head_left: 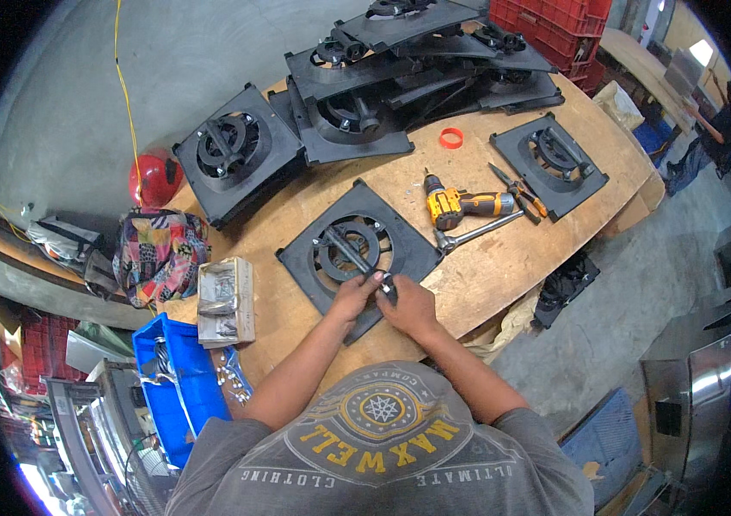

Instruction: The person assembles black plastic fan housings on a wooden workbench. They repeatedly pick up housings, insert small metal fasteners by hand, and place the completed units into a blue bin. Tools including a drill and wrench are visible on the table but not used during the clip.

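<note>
In front of me a black square plastic frame (305, 250) lies flat on the wooden table, turned cornerwise. It has a round ringed opening in its middle, and a black tube (350, 252) runs across the ring toward me. Closed at the near end of that tube is my left hand (355, 297), with the thumb along it. My right hand (410, 306) is closed beside it on the same end, where a small black end piece (388, 288) with a light spot shows. The fingers partly hide this end.
To the right lie a yellow cordless drill (447, 206), a ratchet wrench (490, 230), pliers (520, 191) and another frame (503, 142). An orange ring (451, 138) is farther back. Several black frames (352, 138) are piled behind. A parts box (245, 301) and blue bin (178, 404) stand left.
</note>
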`<control>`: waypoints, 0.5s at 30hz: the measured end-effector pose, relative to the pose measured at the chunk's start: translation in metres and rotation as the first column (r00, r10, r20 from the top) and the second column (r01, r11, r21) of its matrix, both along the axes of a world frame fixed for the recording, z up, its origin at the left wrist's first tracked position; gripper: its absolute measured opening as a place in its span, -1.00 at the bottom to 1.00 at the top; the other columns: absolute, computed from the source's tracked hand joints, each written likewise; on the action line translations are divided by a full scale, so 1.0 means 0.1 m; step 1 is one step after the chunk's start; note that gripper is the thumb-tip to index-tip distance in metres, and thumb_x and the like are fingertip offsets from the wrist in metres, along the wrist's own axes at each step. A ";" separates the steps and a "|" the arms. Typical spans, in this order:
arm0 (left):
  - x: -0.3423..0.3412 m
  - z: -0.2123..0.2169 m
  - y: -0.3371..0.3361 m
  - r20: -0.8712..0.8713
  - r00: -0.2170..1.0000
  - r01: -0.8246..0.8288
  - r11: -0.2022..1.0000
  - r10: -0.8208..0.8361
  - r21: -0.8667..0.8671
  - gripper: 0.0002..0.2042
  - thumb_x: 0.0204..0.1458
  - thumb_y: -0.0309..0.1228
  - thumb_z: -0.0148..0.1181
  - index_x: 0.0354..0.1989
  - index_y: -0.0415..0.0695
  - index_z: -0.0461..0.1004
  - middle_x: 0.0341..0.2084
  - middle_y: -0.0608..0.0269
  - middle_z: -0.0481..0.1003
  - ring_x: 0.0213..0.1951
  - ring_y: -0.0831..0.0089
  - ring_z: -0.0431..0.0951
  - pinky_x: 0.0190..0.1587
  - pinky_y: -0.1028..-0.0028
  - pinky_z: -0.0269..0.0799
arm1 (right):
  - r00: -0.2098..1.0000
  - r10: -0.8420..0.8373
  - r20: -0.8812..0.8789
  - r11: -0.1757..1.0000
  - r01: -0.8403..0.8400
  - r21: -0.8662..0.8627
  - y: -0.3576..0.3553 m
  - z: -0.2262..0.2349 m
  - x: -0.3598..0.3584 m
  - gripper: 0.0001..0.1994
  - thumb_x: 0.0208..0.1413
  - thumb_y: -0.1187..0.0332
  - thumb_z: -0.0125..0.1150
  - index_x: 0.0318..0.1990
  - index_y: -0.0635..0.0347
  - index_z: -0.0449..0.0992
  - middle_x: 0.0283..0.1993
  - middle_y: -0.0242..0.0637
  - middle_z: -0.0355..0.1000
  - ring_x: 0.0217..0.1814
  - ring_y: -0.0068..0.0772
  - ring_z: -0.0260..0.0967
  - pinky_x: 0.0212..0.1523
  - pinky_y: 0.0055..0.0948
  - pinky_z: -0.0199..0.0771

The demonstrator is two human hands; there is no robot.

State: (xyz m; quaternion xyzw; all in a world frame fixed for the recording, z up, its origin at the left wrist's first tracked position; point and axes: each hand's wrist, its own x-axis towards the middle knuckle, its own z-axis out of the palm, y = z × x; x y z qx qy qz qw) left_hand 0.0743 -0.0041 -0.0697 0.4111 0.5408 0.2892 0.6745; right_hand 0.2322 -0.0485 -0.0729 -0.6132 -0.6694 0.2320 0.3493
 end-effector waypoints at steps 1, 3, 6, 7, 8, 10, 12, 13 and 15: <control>0.00 -0.01 0.00 -0.008 1.000 -0.002 1.000 0.002 -0.010 -0.58 0.19 -0.04 0.22 -0.12 -0.22 0.55 -0.26 0.29 0.57 -0.22 0.53 0.51 -0.08 0.48 0.40 | 1.000 0.008 0.026 0.999 -0.009 0.042 0.00 0.00 -0.01 -0.66 0.25 0.13 0.05 -0.26 0.30 0.47 -0.41 0.02 0.49 -0.29 0.15 0.49 -0.32 -0.02 0.45; -0.01 -0.01 0.01 -0.043 0.999 -0.011 0.999 0.009 -0.038 -0.59 0.19 -0.04 0.22 -0.13 -0.21 0.55 -0.27 0.29 0.57 -0.22 0.53 0.51 -0.08 0.48 0.40 | 0.999 0.026 -0.043 0.999 -0.024 0.043 0.02 -0.02 -0.01 -0.67 0.27 0.14 0.03 -0.24 0.28 0.46 -0.42 0.00 0.47 -0.31 0.11 0.49 -0.35 -0.06 0.46; -0.01 0.00 0.00 0.062 0.998 -0.011 0.996 0.016 -0.084 -0.59 0.20 -0.04 0.21 -0.13 -0.21 0.55 -0.28 0.29 0.57 -0.22 0.51 0.51 -0.08 0.48 0.39 | 0.829 -0.087 -0.552 0.946 -0.105 -0.306 0.08 -0.06 -0.01 -0.68 0.27 0.14 0.03 -0.23 0.27 0.46 -0.45 -0.01 0.46 -0.35 0.06 0.49 -0.38 -0.09 0.47; -0.01 0.01 0.00 0.044 0.999 -0.004 0.998 0.007 -0.066 -0.59 0.21 -0.04 0.20 -0.13 -0.22 0.54 -0.29 0.29 0.57 -0.23 0.51 0.51 -0.09 0.47 0.40 | 0.589 -0.289 -0.754 0.819 -0.255 -0.514 0.09 -0.07 0.00 -0.68 0.26 0.14 0.04 -0.23 0.27 0.46 -0.45 -0.01 0.46 -0.36 0.07 0.49 -0.37 -0.09 0.46; 0.00 0.01 0.00 0.030 1.000 0.000 0.999 0.002 -0.052 -0.58 0.21 -0.04 0.19 -0.13 -0.22 0.54 -0.30 0.29 0.56 -0.24 0.50 0.51 -0.10 0.47 0.40 | 0.348 -0.545 -0.763 0.634 -0.425 -0.646 0.09 -0.08 0.00 -0.68 0.26 0.14 0.05 -0.23 0.28 0.46 -0.44 -0.01 0.47 -0.37 0.07 0.48 -0.37 -0.08 0.46; 0.00 0.01 0.00 0.004 1.000 -0.003 1.000 0.003 -0.020 -0.58 0.21 -0.04 0.19 -0.14 -0.23 0.53 -0.31 0.28 0.56 -0.27 0.50 0.51 -0.13 0.47 0.41 | 0.645 -0.283 -0.710 0.812 -0.233 -0.535 0.05 -0.09 0.00 -0.65 0.28 0.11 0.02 -0.22 0.28 0.46 -0.43 0.02 0.46 -0.37 0.18 0.46 -0.32 -0.01 0.43; 0.01 0.00 0.00 -0.020 1.000 -0.008 1.000 0.008 0.011 -0.58 0.21 -0.04 0.19 -0.14 -0.24 0.53 -0.32 0.28 0.56 -0.30 0.50 0.51 -0.17 0.47 0.42 | 0.972 -0.022 -0.234 0.996 0.002 -0.086 -0.04 -0.10 -0.02 -0.64 0.30 0.10 -0.02 -0.24 0.28 0.46 -0.43 0.03 0.46 -0.37 0.21 0.44 -0.31 0.01 0.41; 0.01 0.00 0.01 -0.018 1.000 -0.011 1.000 0.011 0.007 -0.58 0.19 -0.05 0.22 -0.14 -0.23 0.54 -0.32 0.29 0.56 -0.29 0.52 0.50 -0.17 0.49 0.41 | 0.996 -0.029 -0.088 0.999 0.025 -0.047 -0.03 -0.10 -0.04 -0.60 0.30 0.06 0.00 -0.24 0.29 0.49 -0.41 0.06 0.48 -0.34 0.21 0.46 -0.29 0.00 0.43; 0.00 0.01 0.01 -0.019 1.000 -0.016 1.000 0.016 -0.006 -0.59 0.15 -0.06 0.29 -0.14 -0.22 0.56 -0.31 0.33 0.57 -0.27 0.57 0.49 -0.17 0.52 0.41 | 0.943 -0.081 -0.324 0.992 0.046 -0.115 0.01 -0.12 -0.11 -0.60 0.28 0.06 0.02 -0.24 0.30 0.49 -0.40 0.07 0.48 -0.30 0.22 0.46 -0.27 0.00 0.43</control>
